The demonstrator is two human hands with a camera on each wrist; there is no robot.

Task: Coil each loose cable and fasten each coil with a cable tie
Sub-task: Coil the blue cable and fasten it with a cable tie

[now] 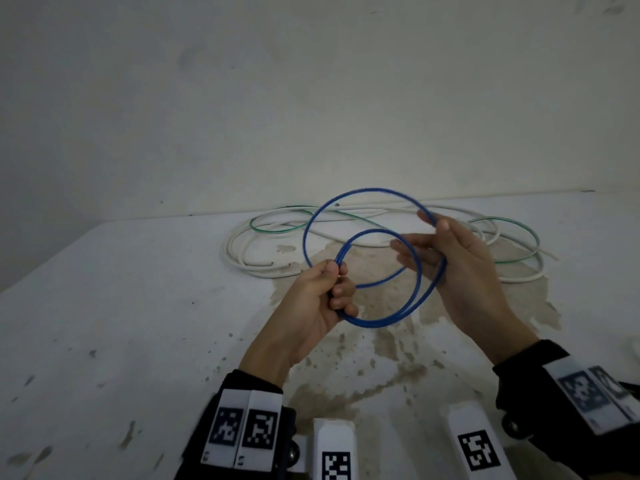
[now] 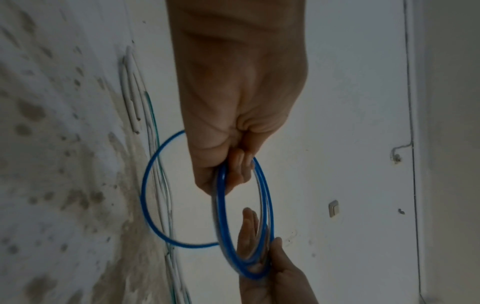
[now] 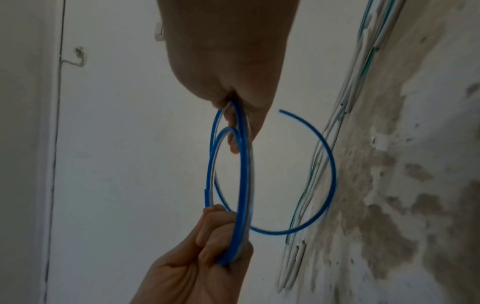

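Note:
A blue cable (image 1: pixel 381 322) is wound into a few loops and held up over the stained white table (image 1: pixel 138 306). My left hand (image 1: pixel 337 280) grips the left side of the coil, fingers curled round the strands. My right hand (image 1: pixel 429 233) holds the right side, thumb pinching the outer loop against fairly straight fingers. One wider loop arcs up toward the wall. In the left wrist view the blue cable (image 2: pixel 145 185) runs from my left hand (image 2: pixel 233 127) down to my right hand (image 2: pixel 275 275). In the right wrist view the blue cable (image 3: pixel 242 174) shows a free end curving right, between my right hand (image 3: pixel 228 67) and left hand (image 3: pixel 197 265).
Loose white cables (image 1: pixel 235 258) and a thin green cable (image 1: pixel 270 230) lie tangled at the back of the table against the wall. Two white tagged blocks (image 1: pixel 334 448) stand at the front edge. A brown stain spreads under my hands.

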